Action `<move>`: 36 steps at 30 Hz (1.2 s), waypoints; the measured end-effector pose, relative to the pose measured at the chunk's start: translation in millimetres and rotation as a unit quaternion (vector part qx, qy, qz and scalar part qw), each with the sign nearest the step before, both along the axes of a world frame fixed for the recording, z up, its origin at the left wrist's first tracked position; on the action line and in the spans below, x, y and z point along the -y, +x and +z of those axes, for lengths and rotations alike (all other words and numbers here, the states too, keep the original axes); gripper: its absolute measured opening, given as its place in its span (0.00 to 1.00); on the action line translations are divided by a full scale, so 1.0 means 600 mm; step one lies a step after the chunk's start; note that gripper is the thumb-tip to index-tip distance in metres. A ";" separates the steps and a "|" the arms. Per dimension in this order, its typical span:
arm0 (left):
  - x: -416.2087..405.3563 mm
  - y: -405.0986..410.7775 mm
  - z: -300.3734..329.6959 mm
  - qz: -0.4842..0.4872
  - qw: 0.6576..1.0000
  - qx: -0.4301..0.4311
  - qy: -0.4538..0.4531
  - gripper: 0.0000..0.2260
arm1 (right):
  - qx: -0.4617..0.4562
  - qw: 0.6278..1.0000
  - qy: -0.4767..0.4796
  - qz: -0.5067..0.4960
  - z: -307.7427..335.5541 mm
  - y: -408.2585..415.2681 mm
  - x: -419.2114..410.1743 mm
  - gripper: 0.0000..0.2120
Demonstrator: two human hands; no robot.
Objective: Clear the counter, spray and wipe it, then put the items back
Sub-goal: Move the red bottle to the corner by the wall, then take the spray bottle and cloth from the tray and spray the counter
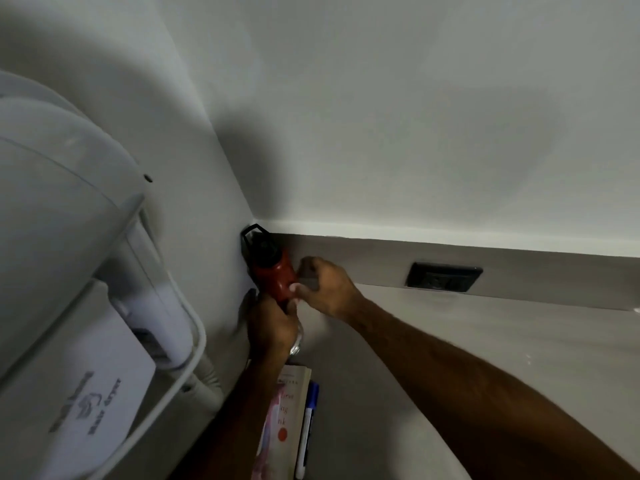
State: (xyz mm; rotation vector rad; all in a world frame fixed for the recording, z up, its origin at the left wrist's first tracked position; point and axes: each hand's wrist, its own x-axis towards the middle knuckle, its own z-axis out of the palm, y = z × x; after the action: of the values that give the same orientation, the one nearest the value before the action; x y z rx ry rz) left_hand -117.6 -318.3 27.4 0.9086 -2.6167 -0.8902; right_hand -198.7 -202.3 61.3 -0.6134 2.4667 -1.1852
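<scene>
Bottle (273, 268): red, black cap, centre frame at wall corner.
Left hand (272, 325): clenched round bottle base.
Right hand (323, 289): grasping small grey object beside bottle.
Desk (485, 341): book (280, 420), marker (306, 431) at lower centre.

Hotel-type bathroom/vanity: wall-mounted hair dryer (86, 306), grey counter (485, 341) w/ recessed socket (443, 277).

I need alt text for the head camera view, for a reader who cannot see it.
Two hands, left hand and right hand, hold a red bottle in the counter corner; a book and a blue pen lie nearer, a wall hair dryer at left.
</scene>
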 end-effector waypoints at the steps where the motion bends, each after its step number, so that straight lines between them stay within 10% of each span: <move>1: -0.013 0.009 0.004 -0.003 1.000 0.013 -0.001 0.15 | 0.004 1.000 0.008 -0.024 -0.007 0.009 -0.027 0.18; 12: -0.240 0.104 0.063 -0.180 0.952 0.029 -0.248 0.24 | -0.113 0.977 0.103 -0.146 -0.003 0.168 -0.330 0.16; 36: -0.688 0.322 0.211 -0.446 0.847 -0.151 -0.248 0.27 | -0.224 0.887 0.273 -0.298 0.115 0.494 -0.809 0.23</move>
State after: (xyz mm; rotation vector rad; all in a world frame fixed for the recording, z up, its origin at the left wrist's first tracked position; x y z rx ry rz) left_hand 75.5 94.5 154.2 -0.5968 -2.7000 -0.3803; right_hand 97.8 283.4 130.6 0.0681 3.3315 -0.4540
